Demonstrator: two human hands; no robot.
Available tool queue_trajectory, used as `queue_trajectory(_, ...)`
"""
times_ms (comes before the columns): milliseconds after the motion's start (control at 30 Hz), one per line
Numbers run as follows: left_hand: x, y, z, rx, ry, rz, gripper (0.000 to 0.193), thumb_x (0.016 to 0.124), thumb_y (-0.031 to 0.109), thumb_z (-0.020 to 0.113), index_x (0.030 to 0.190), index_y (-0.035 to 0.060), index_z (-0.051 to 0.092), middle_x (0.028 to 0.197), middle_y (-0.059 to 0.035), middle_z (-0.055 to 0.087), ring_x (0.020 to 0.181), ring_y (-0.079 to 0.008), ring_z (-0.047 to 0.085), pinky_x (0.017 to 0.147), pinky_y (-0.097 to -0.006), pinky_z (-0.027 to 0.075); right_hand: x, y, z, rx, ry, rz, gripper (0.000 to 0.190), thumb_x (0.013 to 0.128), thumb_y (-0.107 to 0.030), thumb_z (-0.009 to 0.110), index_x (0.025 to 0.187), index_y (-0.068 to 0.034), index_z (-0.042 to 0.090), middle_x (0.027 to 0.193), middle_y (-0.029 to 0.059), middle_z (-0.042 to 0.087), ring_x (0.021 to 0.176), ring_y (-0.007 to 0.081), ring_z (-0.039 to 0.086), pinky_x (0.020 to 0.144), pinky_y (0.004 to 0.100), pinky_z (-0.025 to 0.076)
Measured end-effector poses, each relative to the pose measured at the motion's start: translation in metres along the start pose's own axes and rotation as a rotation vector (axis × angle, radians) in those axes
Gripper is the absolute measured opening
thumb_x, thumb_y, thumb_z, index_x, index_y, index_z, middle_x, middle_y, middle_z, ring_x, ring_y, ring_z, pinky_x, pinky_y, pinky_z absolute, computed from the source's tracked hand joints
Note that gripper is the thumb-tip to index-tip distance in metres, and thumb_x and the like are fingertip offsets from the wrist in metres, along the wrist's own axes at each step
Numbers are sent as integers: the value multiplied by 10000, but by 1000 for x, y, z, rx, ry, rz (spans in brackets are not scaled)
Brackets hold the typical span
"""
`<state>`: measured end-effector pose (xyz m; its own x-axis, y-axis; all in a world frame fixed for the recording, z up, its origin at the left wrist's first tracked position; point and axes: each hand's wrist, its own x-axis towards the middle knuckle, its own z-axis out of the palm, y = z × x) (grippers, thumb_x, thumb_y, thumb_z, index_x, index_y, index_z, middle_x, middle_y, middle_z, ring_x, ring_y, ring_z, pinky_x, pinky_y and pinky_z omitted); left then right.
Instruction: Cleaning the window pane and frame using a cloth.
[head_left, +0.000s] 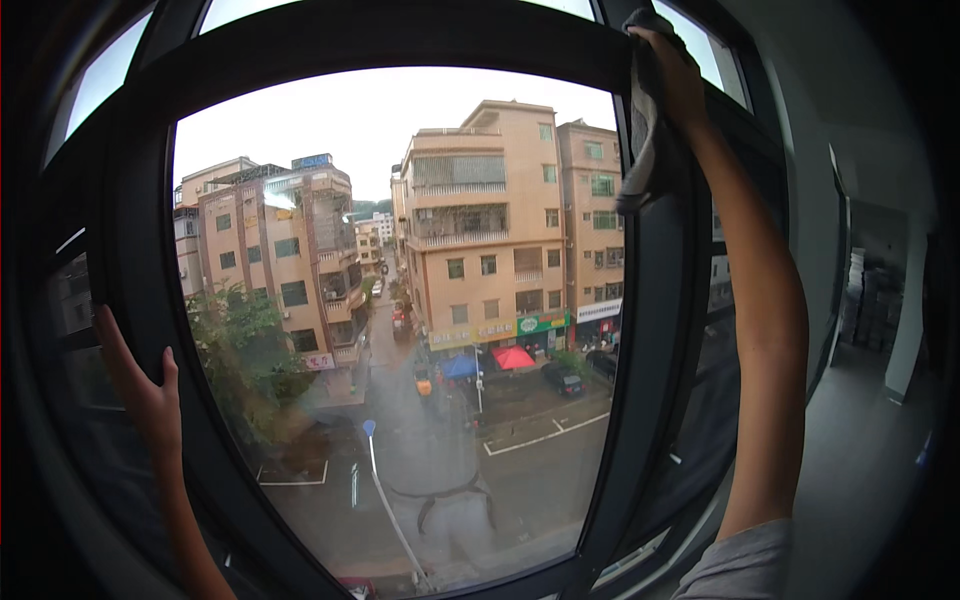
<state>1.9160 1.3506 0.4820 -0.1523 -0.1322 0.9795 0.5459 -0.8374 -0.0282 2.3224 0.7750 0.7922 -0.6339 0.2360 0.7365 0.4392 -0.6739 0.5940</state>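
A large window pane (525, 450) in a dark frame (390, 64) stands before me, with a faint reflection of a person in the glass. My right hand (679, 90), raised high, presses a grey cloth (643, 142) against the upper right part of the frame. The cloth hangs down along the right upright, and its lower end reaches the edge of the pane. On the left, my left hand (146, 382) is spread, thumb apart from the fingers, at the left upright (139, 247). It holds nothing; whether the palm touches the frame is hard to tell.
Narrower side panes flank the frame, one at upper left (109, 75). To the right, a grey floor (855, 450) runs past a pillar (904, 315) to stacked items (874, 300) in a dim room. Outside, far below, lies a street with buildings, cars and canopies.
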Motion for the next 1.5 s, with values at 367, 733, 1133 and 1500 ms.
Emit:
queue_trajectory(367, 2, -5, -15, 44, -42, 12, 863, 926, 76, 680, 1640, 72, 195, 1680, -162, 259, 1549, -349, 263, 1275, -517, 236, 98, -156, 61, 26, 87, 45, 396, 931, -61, 512, 1325, -80, 547, 1178, 187, 628, 1202, 348, 574, 1077, 552, 356)
queue_trajectory(733, 12, 7, -19, -13, -106, -1, 846, 901, 64, 685, 1624, 49, 246, 1668, -195, 280, 1543, -381, 272, 1244, -546, 257, 253, -355, 132, 20, 313, 9, 265, 908, -162, 523, 1131, -53, 615, 1053, 158, 631, 1074, 320, 589, 1026, 526, 387)
queue_trajectory(1133, 8, 2, -22, -3, -109, -57, 868, 892, 126, 733, 1617, 48, 261, 1667, -205, 275, 1542, -384, 272, 1242, -541, 276, 315, -442, 145, 73, 274, 39, 279, 939, -205, 540, 1164, -71, 635, 1100, 164, 648, 1121, 319, 586, 912, 504, 444)
queue_trajectory(1500, 8, -3, -19, -44, -91, -59, 877, 918, 189, 729, 1633, 78, 234, 1676, -204, 253, 1552, -404, 232, 1234, -602, 251, 231, -322, 107, 23, 143, -40, 462, 897, -141, 590, 1357, -113, 551, 1257, 171, 599, 1208, 358, 561, 943, 539, 433)
